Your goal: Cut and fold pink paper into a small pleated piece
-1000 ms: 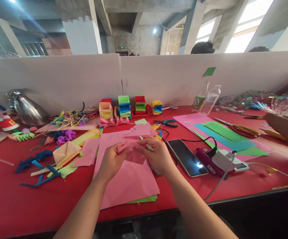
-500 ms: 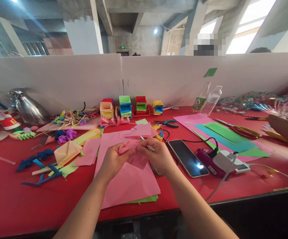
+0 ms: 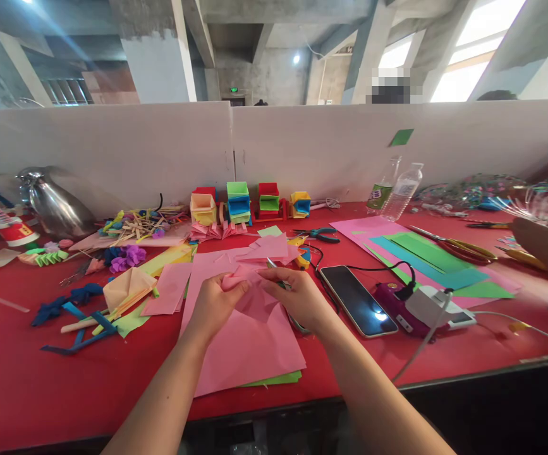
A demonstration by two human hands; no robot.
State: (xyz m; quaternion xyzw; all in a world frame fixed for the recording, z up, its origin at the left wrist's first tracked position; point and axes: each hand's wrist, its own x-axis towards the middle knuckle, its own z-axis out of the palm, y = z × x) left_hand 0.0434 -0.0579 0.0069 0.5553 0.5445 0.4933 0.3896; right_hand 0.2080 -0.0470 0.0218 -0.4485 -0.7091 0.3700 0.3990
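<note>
My left hand (image 3: 215, 304) is closed on a folded piece of pink paper (image 3: 255, 302), pinching it between thumb and fingers. At the paper's right edge, the fingers of my right hand (image 3: 293, 292) pinch the same piece. A metal tool, perhaps scissors, shows partly by my right hand, its pointed tip (image 3: 270, 262) sticking out beyond the fingers; the hand hides the rest. Both hands are above a stack of larger pink sheets (image 3: 249, 360) with green paper (image 3: 278, 379) below. Smaller pink pieces (image 3: 267, 248) lie just beyond my hands.
To the right lie a phone (image 3: 359, 302), a purple power socket (image 3: 399, 309) with cables, coloured sheets (image 3: 425, 259) and scissors (image 3: 463, 248). Small paper boxes (image 3: 238, 202) stand at the back. Left are craft scraps (image 3: 136, 227) and a steel jug (image 3: 55, 202). Another person's hand (image 3: 543, 246) is far right.
The fingers of my right hand have shifted slightly along the pink paper, and its folds sit a little differently. My left hand keeps its pinch nearly in place.
</note>
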